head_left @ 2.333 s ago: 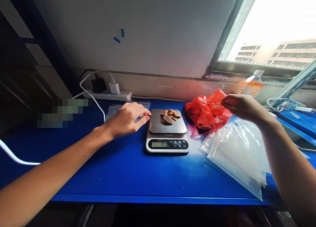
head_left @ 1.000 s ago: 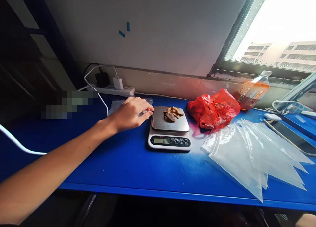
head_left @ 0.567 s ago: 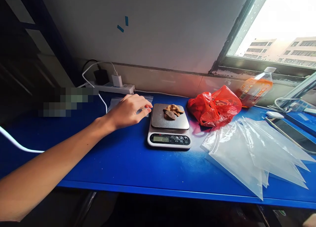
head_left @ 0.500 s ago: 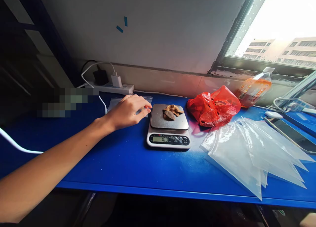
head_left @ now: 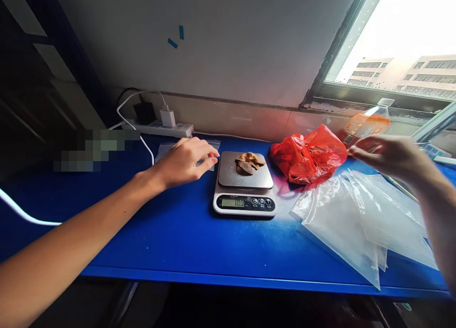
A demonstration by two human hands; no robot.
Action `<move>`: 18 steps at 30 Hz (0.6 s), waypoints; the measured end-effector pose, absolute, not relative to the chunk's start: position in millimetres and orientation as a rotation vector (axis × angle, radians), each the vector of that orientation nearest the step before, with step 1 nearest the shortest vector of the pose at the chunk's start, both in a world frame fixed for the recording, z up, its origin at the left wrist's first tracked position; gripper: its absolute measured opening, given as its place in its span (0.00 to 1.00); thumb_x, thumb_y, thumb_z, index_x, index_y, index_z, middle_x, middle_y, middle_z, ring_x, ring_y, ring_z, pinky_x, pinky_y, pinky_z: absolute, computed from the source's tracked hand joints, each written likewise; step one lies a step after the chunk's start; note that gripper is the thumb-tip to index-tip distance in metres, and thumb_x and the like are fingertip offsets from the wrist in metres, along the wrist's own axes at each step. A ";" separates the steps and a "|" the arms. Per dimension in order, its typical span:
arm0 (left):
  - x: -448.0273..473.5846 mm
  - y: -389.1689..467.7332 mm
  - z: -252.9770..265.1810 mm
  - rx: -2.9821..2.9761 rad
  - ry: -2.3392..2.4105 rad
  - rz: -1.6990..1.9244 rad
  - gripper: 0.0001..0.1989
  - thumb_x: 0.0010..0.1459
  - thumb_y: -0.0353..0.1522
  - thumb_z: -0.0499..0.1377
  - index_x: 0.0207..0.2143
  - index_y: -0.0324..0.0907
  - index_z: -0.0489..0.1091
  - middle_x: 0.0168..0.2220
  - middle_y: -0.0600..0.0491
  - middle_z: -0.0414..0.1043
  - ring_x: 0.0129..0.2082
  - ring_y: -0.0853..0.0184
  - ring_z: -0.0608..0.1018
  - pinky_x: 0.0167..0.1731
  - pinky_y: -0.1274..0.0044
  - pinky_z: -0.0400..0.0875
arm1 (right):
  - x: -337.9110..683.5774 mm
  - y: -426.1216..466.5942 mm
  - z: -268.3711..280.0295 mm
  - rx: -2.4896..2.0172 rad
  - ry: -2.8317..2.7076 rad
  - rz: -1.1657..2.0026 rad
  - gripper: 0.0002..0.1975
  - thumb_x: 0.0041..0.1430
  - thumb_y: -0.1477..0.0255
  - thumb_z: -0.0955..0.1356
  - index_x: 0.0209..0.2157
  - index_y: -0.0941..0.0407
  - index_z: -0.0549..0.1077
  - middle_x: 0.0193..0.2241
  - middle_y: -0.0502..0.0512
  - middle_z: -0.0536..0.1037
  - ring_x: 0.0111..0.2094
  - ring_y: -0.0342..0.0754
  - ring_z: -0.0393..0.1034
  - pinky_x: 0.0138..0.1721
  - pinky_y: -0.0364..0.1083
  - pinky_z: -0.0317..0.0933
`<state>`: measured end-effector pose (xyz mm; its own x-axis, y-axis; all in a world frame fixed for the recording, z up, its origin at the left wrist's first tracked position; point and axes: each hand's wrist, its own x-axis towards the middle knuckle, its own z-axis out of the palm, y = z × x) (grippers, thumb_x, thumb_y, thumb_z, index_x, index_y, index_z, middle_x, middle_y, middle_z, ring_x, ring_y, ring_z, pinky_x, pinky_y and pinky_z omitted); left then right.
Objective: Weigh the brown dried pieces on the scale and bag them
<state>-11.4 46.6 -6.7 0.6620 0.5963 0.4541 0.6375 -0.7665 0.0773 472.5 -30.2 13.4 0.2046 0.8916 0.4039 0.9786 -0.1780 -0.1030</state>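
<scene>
dried pieces (head_left: 245, 168) on the scale (head_left: 245, 213), a hand at either side

nearest, the blue table (head_left: 160, 259) runs across, with clear flat bags (head_left: 340, 233) fanned out at its right, overlapping. in the middle stands the scale, its display showing digits too small to read surely. the pieces lie together on its metal plate, toward the back.

the left hand (head_left: 183, 161) is just left of the plate, fingers loosely curved, a gap between thumb and forefinger, nothing seen in it; whether a fingertip touches the plate, i cannot tell. another clear bag (head_left: 213, 144) lies partly hidden behind it. the right hand (head_left: 395, 154), a little blurred, is beside the red plastic bag (head_left: 301, 159), thumb and fingers drawn close; whether they pinch anything, i cannot tell.

farther back are an orange drink bottle (head_left: 372, 123), a power strip (head_left: 184, 130) and a window (head_left: 356, 73).

the step in hand looks like weighing. the next move, i judge, calls for light fingertips and no pressure on the plate.
</scene>
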 end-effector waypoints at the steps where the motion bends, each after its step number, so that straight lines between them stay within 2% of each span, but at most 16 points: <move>1: -12.1 47.4 -6.8 -2.781 -1.037 -0.714 0.15 0.64 0.38 0.52 0.42 0.42 0.75 0.43 0.50 0.80 0.44 0.60 0.77 0.46 0.67 0.66 | 482.9 -18.5 4.6 -2.256 -1.752 -0.308 0.10 0.56 0.63 0.68 0.29 0.54 0.77 0.29 0.59 0.79 0.29 0.49 0.72 0.32 0.48 0.63; 3: -13.6 49.2 -7.4 -2.782 -1.049 -0.726 0.15 0.64 0.38 0.52 0.42 0.42 0.75 0.43 0.50 0.80 0.44 0.60 0.77 0.45 0.67 0.66 | 507.3 2.1 -15.2 -2.564 -1.578 -0.307 0.12 0.50 0.60 0.68 0.24 0.54 0.75 0.29 0.66 0.78 0.28 0.55 0.71 0.27 0.52 0.58; 6: -14.5 51.1 -8.9 -2.795 -1.073 -0.742 0.15 0.64 0.38 0.52 0.42 0.42 0.75 0.42 0.49 0.80 0.44 0.59 0.77 0.46 0.67 0.67 | 539.1 17.9 -41.8 -2.674 -1.336 -0.367 0.13 0.48 0.62 0.68 0.18 0.55 0.72 0.32 0.75 0.77 0.34 0.64 0.73 0.29 0.55 0.57; 8: -14.0 51.3 -9.7 -2.804 -1.084 -0.728 0.15 0.63 0.38 0.52 0.42 0.41 0.75 0.42 0.49 0.80 0.44 0.59 0.77 0.47 0.66 0.67 | 549.9 18.5 -52.5 -2.669 -1.294 -0.365 0.12 0.46 0.64 0.68 0.17 0.56 0.71 0.34 0.79 0.76 0.36 0.66 0.73 0.29 0.57 0.56; 13: -12.8 50.7 -9.3 -2.810 -1.069 -0.689 0.15 0.64 0.39 0.51 0.42 0.42 0.75 0.43 0.49 0.79 0.44 0.59 0.77 0.46 0.66 0.67 | 555.6 7.7 -48.9 -2.610 -1.309 -0.260 0.09 0.45 0.63 0.69 0.20 0.54 0.74 0.31 0.73 0.77 0.28 0.58 0.70 0.28 0.56 0.57; 16: -14.0 51.7 -8.6 -2.811 -1.036 -0.709 0.15 0.64 0.38 0.51 0.42 0.42 0.75 0.43 0.49 0.80 0.44 0.59 0.77 0.46 0.67 0.67 | 560.2 -1.2 -32.8 -2.548 -1.332 -0.261 0.06 0.47 0.69 0.67 0.26 0.54 0.77 0.33 0.70 0.79 0.27 0.54 0.69 0.31 0.54 0.60; 18: -15.0 52.3 -8.2 -2.811 -1.029 -0.715 0.15 0.64 0.38 0.51 0.42 0.42 0.75 0.43 0.49 0.80 0.44 0.59 0.77 0.46 0.67 0.67 | 561.7 -8.2 -23.9 -2.499 -1.400 -0.219 0.09 0.48 0.75 0.66 0.29 0.55 0.78 0.34 0.67 0.80 0.28 0.52 0.71 0.34 0.51 0.63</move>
<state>-15.0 52.3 -8.2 0.6687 0.5952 0.4455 0.6251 -0.7746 0.0966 561.7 -8.2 -23.9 0.5224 0.8123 0.2594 0.8527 -0.4979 -0.1581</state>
